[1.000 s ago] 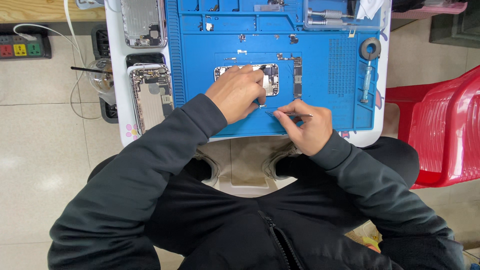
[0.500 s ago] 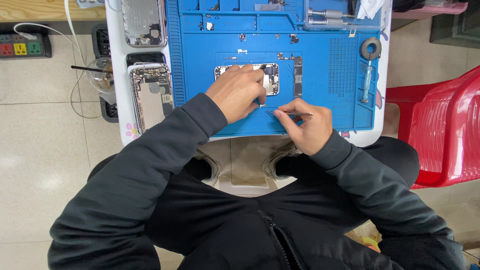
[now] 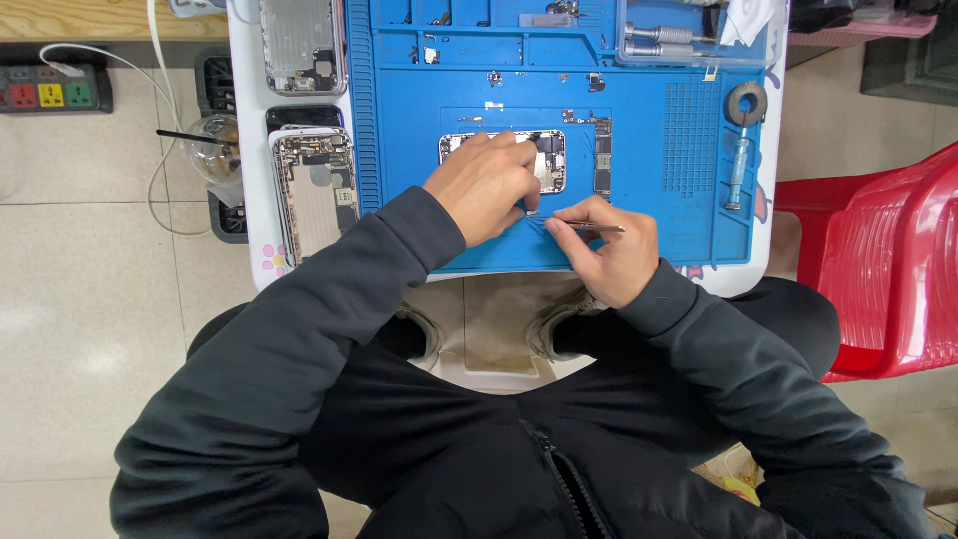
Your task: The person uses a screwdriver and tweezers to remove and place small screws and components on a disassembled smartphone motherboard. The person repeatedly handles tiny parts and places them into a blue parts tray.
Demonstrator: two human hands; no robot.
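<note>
Left hand pressed flat on the phone; right hand pinched tweezers beside it on the mat.

The person wears a dark charcoal jacket with long sleeves ending in ribbed cuffs. A black zip runs down its front. Both hands are bare.

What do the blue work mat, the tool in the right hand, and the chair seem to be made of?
Blue work mat: probably silicone or rubber, matte, with moulded compartments. Tweezers in the right hand: likely steel, thin and shiny. Red chair: glossy moulded plastic.
</note>
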